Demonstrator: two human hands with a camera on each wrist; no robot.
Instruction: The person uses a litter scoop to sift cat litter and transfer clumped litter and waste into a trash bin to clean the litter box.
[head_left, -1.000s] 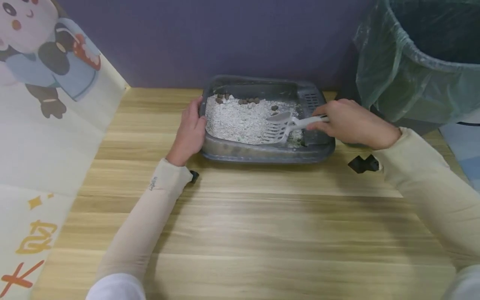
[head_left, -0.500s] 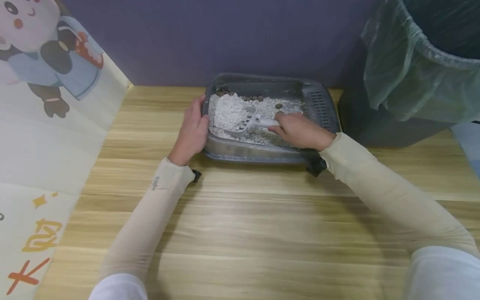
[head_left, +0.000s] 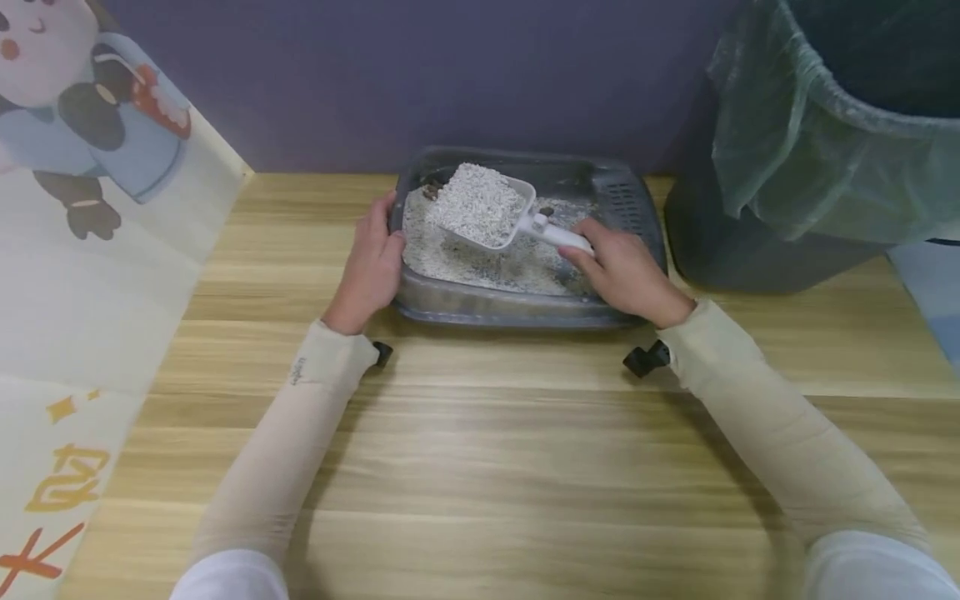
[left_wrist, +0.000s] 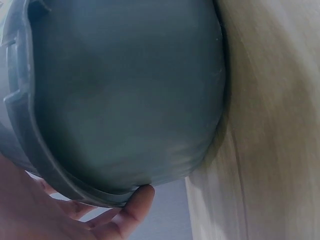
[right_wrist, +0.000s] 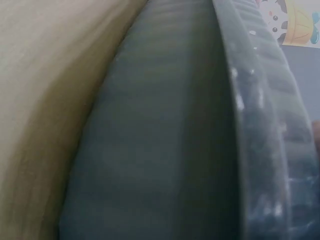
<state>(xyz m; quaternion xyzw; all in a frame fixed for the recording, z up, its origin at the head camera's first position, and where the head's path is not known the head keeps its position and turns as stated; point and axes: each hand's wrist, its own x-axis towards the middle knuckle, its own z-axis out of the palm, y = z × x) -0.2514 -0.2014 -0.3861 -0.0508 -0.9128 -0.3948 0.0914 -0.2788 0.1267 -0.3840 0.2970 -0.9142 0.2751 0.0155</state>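
Note:
A grey litter box (head_left: 510, 310) with pale granular litter (head_left: 480, 265) inside stands against the purple wall. My left hand (head_left: 369, 271) grips its left rim; in the left wrist view the fingers (left_wrist: 137, 207) curl about the rim of the box (left_wrist: 65, 175). My right hand (head_left: 626, 271) holds the white handle of a litter scoop (head_left: 551, 233). The scoop is heaped with litter (head_left: 480, 204) and hangs over the box's left half. A few brown clumps (head_left: 431, 190) show at the back left, and a dark one (head_left: 547, 212) lies behind the handle. The right wrist view shows mostly the box's outer side (right_wrist: 145, 140).
To the right stands a dark grey bin (head_left: 738, 237) lined with a translucent green bag (head_left: 817, 175). The purple wall (head_left: 480, 75) rises right behind the box. A printed cartoon panel (head_left: 97, 292) borders the wooden surface (head_left: 510, 450) on the left.
The scoop swept left through the litter and then rose, now heaped full. My right hand went left with it, then slightly back right. My left hand has stayed on the rim.

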